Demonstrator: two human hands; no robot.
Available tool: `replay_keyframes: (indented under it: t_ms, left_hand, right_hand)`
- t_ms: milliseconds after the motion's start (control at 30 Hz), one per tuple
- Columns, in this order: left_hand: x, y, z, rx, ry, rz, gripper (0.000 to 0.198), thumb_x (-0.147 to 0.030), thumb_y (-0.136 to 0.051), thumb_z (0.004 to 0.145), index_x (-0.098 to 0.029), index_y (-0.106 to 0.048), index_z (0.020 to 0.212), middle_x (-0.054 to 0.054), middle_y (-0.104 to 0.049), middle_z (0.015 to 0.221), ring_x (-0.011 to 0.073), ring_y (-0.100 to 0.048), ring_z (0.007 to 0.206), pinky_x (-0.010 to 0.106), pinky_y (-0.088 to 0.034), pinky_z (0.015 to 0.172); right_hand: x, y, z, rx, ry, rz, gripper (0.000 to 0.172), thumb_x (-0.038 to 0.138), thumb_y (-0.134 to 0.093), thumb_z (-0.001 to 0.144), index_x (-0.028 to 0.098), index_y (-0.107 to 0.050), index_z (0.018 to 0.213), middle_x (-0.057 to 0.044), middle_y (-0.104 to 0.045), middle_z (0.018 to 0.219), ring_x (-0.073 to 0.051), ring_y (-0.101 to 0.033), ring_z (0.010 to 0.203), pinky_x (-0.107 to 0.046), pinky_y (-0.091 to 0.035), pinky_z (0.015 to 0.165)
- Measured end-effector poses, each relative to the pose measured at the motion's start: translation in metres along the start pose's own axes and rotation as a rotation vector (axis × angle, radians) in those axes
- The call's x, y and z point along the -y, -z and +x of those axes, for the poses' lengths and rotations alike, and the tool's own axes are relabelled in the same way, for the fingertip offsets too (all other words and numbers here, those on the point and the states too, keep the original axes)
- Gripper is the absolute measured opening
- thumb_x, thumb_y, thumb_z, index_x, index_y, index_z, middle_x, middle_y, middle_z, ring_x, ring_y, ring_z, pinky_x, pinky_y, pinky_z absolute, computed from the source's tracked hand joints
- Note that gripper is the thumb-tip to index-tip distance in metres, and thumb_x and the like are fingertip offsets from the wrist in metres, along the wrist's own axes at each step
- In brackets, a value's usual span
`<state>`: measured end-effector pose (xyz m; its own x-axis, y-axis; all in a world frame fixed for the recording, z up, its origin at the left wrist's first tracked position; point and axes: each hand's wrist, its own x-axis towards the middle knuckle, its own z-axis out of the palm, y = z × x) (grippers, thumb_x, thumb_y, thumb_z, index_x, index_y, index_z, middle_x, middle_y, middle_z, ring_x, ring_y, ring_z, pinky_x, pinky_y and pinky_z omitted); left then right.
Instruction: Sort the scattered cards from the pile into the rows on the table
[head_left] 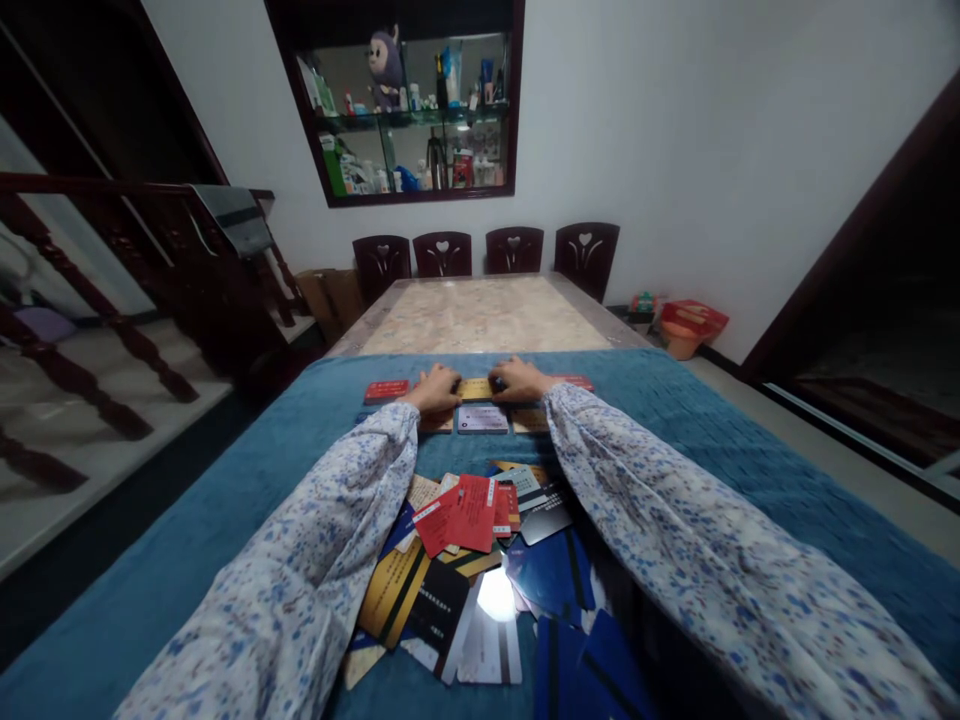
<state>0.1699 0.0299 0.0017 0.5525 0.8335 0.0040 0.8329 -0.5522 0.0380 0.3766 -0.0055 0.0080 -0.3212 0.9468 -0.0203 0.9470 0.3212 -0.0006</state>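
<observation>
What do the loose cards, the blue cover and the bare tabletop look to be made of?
Loose cards: probably plastic, smooth and fairly glossy; one pale card throws back a bright glare.
Blue cover: likely soft fabric, matte, with small wrinkles at the right.
Bare tabletop: perhaps stone, going by its mottled beige pattern, though a printed imitation could look the same.

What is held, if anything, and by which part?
The left hand and right hand are at opposite ends of the yellow card; whether it's gripped cannot be told.
</observation>
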Motion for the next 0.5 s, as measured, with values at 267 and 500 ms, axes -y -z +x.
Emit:
replay_keyframes:
  t_ms: [267, 500]
  left_hand:
    - [0.0036, -0.0017, 0.0067, 0.032, -0.029, -0.006, 0.032, -0.025, -0.062, 0.081, -0.018, -0.07, 0.112, 0.014, -0.065, 0.128, 0.0339, -0.044, 0.132, 0.047, -0.042, 0.101]
    - [0.0058, -0.0002, 0.0085, 0.057, -0.039, -0.032, 0.035, -0.025, -0.064, 0.08, -0.023, -0.071, 0.114, 0.008, -0.068, 0.123, 0.0329, -0.043, 0.133, 0.046, -0.042, 0.103]
  right_hand:
    - [-0.0033, -0.0038, 0.0062, 0.018, 0.008, 0.009, 0.04, 0.04, -0.066, 0.084, 0.024, -0.07, 0.12, -0.011, -0.066, 0.129, -0.035, -0.053, 0.123, -0.038, -0.048, 0.088]
    - [-0.0041, -0.0029, 0.0043, 0.02, 0.018, -0.002, 0.039, 0.041, -0.068, 0.082, 0.025, -0.071, 0.118, -0.01, -0.067, 0.128, -0.035, -0.052, 0.123, -0.036, -0.047, 0.086]
